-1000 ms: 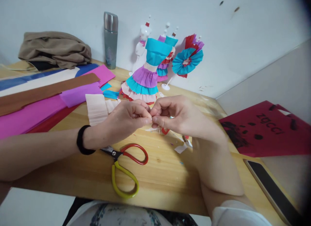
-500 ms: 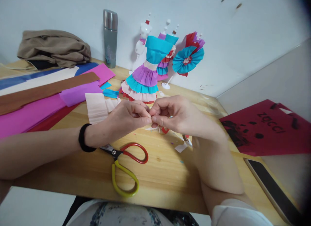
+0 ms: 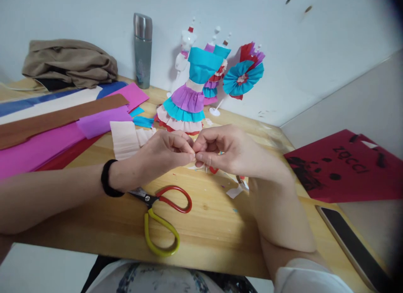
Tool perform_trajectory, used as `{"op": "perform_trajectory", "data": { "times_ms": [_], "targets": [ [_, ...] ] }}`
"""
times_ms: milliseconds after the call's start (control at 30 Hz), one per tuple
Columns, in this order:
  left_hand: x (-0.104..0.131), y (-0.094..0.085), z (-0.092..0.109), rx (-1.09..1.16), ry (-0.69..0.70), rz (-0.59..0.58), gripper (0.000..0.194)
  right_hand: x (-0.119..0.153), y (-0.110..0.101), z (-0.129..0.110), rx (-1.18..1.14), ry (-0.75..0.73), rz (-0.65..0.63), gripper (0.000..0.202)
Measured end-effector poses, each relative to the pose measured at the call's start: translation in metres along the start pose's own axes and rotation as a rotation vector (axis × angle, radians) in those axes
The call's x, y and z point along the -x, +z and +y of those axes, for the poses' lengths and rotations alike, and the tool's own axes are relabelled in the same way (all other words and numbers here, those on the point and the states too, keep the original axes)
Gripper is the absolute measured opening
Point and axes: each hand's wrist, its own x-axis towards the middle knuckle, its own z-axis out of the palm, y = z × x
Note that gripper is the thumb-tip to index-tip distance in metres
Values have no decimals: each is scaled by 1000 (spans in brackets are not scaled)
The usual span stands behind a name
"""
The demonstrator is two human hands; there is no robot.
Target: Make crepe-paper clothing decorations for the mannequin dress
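My left hand (image 3: 160,152) and my right hand (image 3: 225,150) meet fingertip to fingertip above the table, both pinched closed. Whatever lies between the fingertips is too small or hidden to make out. Behind them stands a small dress form in a layered crepe paper dress (image 3: 189,98) of turquoise, purple and pale pink. Pleated pale pink crepe paper (image 3: 124,139) lies just beyond my left wrist. Scissors (image 3: 160,219) with one red and one yellow handle rest on the table below my hands, blades partly under my left wrist. Paper scraps (image 3: 234,191) lie beneath my right hand.
Coloured paper strips (image 3: 59,116) cover the left side. A brown cloth (image 3: 69,62) and a grey bottle (image 3: 142,53) stand by the wall, near further dress forms and a turquoise paper flower (image 3: 244,78). At right are a red bag (image 3: 349,167) and a phone (image 3: 352,247).
Both hands stay in nearly the same place, fingertips still together. Only a very slight shift of the fingers and of the view shows.
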Motion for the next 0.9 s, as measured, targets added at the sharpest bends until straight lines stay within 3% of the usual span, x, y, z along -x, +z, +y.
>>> {"op": "perform_trajectory", "data": {
  "times_ms": [167,433,667,900],
  "targets": [
    [2,0,2,-68,57,14,16,0,2,-2,22,-19,25,9],
    [6,2,2,-168,144,98,17,1,14,-7,121,-56,174,13],
    [3,3,-5,-146,114,102,16,-2,15,1,104,-79,143,13],
    [4,3,0,-168,82,111,17,-3,11,1,-18,-103,107,15]
  ]
}}
